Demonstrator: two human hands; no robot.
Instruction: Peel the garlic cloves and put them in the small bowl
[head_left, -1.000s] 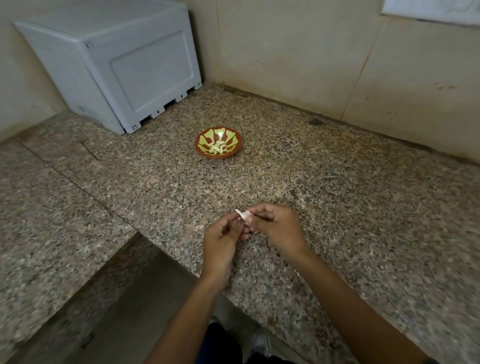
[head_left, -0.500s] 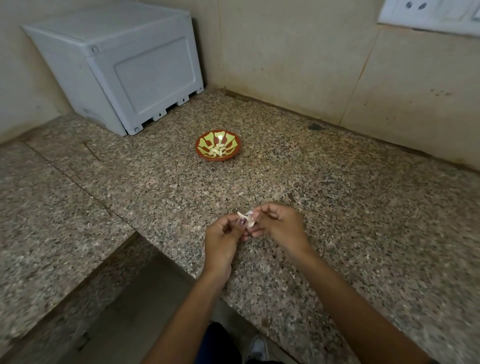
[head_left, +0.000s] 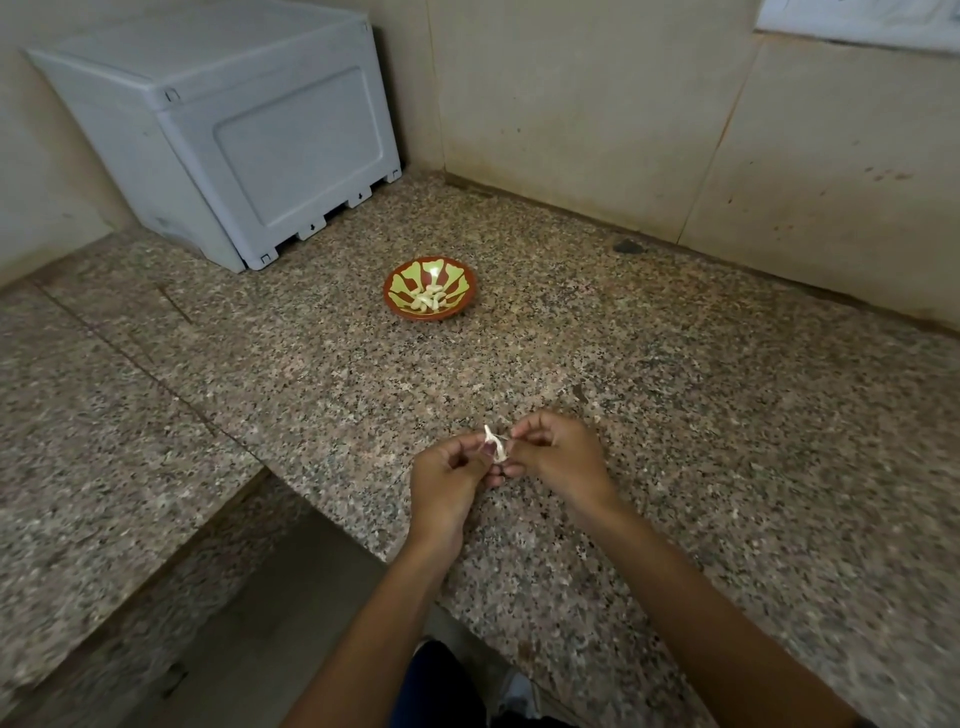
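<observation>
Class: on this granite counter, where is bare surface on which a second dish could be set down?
Bare granite lies between the small bowl and the hands, and widely to the right of the bowl up to the wall. The grey plastic box fills the back-left corner. Left hand and right hand, pinching a garlic clove, crowd the near edge.

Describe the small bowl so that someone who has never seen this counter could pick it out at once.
Start at the big grey plastic box in the back left corner of the speckled granite counter. Just in front of it and to its right sits a small round bowl with a reddish-brown rim and yellow-green petal pattern inside. It is the only dish on the counter, and it holds pale peeled garlic cloves.
</observation>
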